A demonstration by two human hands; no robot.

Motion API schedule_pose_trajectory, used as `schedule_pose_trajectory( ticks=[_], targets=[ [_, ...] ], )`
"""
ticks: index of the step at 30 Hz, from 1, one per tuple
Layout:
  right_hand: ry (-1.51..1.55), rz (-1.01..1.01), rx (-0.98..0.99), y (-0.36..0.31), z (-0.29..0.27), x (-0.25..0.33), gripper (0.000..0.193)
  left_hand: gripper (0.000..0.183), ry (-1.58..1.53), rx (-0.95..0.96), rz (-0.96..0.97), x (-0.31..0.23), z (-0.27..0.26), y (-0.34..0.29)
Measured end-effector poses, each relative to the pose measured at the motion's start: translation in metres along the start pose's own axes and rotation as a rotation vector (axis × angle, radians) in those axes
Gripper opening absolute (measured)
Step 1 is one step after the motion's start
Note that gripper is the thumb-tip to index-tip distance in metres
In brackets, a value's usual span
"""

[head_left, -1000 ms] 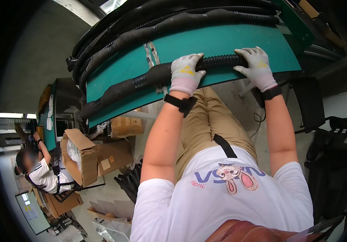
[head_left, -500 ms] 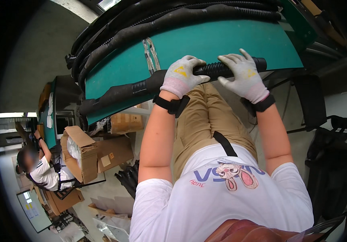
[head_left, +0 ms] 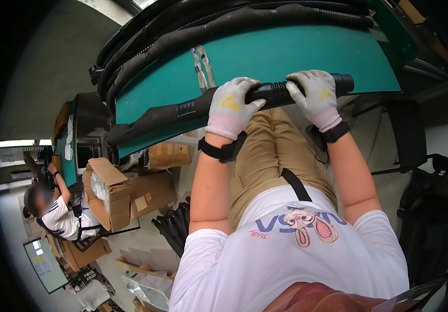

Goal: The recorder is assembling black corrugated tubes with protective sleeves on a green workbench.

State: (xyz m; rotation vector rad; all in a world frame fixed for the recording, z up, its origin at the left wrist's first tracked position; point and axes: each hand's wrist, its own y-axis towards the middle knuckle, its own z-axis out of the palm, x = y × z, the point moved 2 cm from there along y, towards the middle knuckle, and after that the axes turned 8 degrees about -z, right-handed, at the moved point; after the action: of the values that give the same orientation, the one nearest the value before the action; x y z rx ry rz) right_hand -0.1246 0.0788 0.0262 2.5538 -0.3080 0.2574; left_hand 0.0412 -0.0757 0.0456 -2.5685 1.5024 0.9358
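Observation:
A long black corrugated hose (head_left: 277, 91) lies along the near edge of the green table (head_left: 297, 52). A dark, soft-looking sleeve (head_left: 156, 121) covers its left stretch. My left hand (head_left: 232, 106), in a pale glove with a pink cuff, wraps around the covered hose, the thumb pointing right along it. My right hand (head_left: 315, 96), gloved alike, is closed over the hose farther right, fingers curled across the top. Ribs show between the two hands. Past my right hand, the smooth black end of the hose sticks out.
Several long black hoses (head_left: 193, 34) lie bundled along the table's far side. Crumpled clear strips (head_left: 203, 67) rest on the tabletop. Open cardboard boxes (head_left: 107, 192) stand at left, near a seated person (head_left: 68, 216). A black chair (head_left: 403, 132) is at right.
My right hand has gone from spread fingers to a closed grip on the hose. Less of the ribbed stretch shows between my hands. The whole view has shifted slightly.

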Motion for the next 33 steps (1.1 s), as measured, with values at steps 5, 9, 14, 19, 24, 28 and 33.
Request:
schedule_pose_trajectory(
  ticks=[5, 9, 14, 19, 24, 28, 33],
  targets=[
    [-0.006, 0.025, -0.009, 0.001, 0.002, 0.0, 0.028, 0.024, -0.162, -0.1, 0.144, 0.004, 0.002, -0.003],
    [-0.023, -0.017, -0.07, -0.004, 0.002, 0.001, 0.029, 0.019, -0.13, -0.154, 0.195, 0.003, 0.004, -0.006],
    [-0.02, -0.014, -0.059, -0.005, 0.002, -0.001, 0.029, 0.016, -0.123, -0.191, 0.149, -0.002, 0.002, -0.003],
    [-0.004, -0.036, -0.044, -0.006, -0.001, -0.002, 0.033, 0.018, 0.006, -0.115, -0.039, -0.007, 0.012, 0.007],
    [0.009, -0.001, -0.071, -0.004, -0.001, 0.005, 0.04, 0.034, 0.0, -0.191, -0.069, -0.004, 0.017, 0.012],
    [-0.014, 0.187, -0.082, 0.004, 0.004, 0.019, 0.042, 0.056, 0.076, -0.133, -0.064, -0.006, 0.02, 0.01],
    [-0.04, 0.34, 0.023, 0.023, 0.006, 0.02, 0.041, 0.069, 0.084, -0.162, -0.055, -0.016, 0.021, 0.012]
  ],
)
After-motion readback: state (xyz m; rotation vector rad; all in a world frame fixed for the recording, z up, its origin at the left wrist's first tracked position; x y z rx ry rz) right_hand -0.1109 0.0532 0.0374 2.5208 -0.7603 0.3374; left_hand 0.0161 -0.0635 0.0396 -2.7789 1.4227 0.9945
